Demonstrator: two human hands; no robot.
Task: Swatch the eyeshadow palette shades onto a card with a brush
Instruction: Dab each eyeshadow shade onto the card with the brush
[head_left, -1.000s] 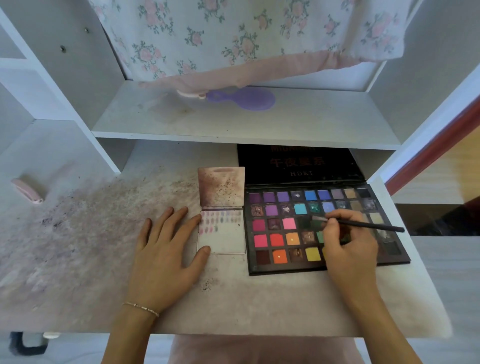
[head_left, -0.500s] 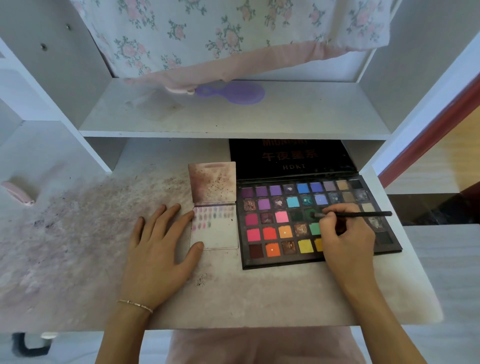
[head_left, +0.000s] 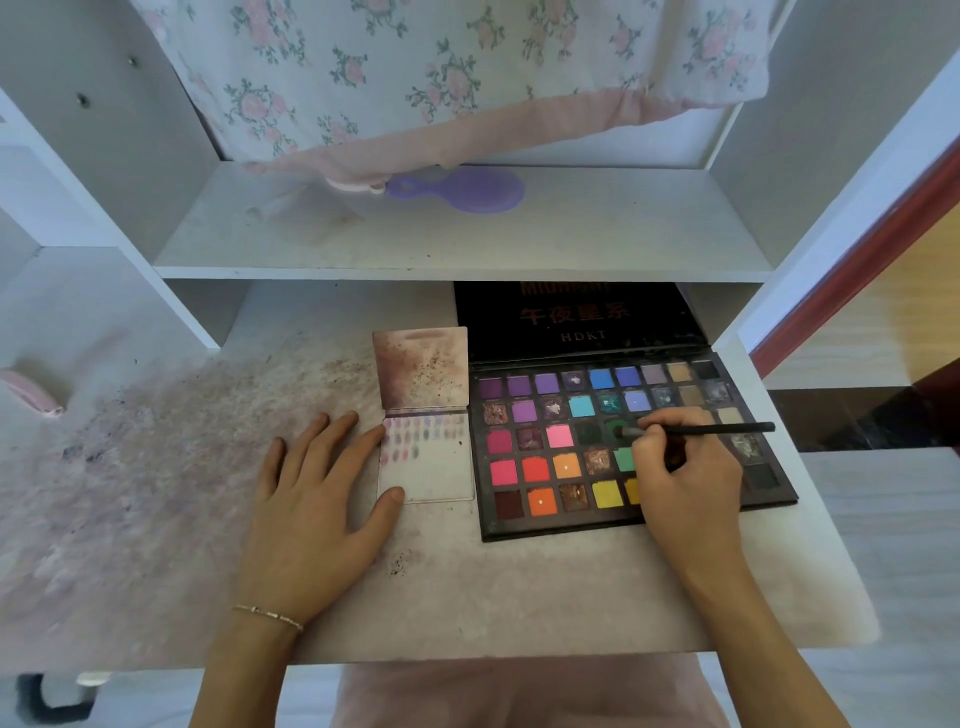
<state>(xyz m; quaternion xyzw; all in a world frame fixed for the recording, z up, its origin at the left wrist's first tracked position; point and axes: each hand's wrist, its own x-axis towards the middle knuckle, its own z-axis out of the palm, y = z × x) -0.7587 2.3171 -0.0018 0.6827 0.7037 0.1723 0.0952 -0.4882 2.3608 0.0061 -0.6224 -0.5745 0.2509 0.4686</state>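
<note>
An open black eyeshadow palette (head_left: 545, 522) with many coloured pans lies on the desk, its lid standing against the shelf. My right hand (head_left: 685, 478) pinches a thin black brush (head_left: 722, 428) whose tip sits in a dark green pan (head_left: 618, 430). A small white card (head_left: 434, 467) with rows of faint pink and grey swatches lies left of the palette. My left hand (head_left: 317, 499) rests flat on the desk, thumb and index fingertip touching the card's left edge.
A stained pink flap (head_left: 421, 366) stands up behind the card. The white desk (head_left: 156, 467) is smeared with pink powder. The shelf above holds a purple hand mirror (head_left: 467, 189) under a floral cloth (head_left: 441, 78). A pink object (head_left: 31, 389) lies far left.
The brush tip has stayed in the dark green pan with only small shifts. My left hand keeps its place at the card. The camera has tilted slightly.
</note>
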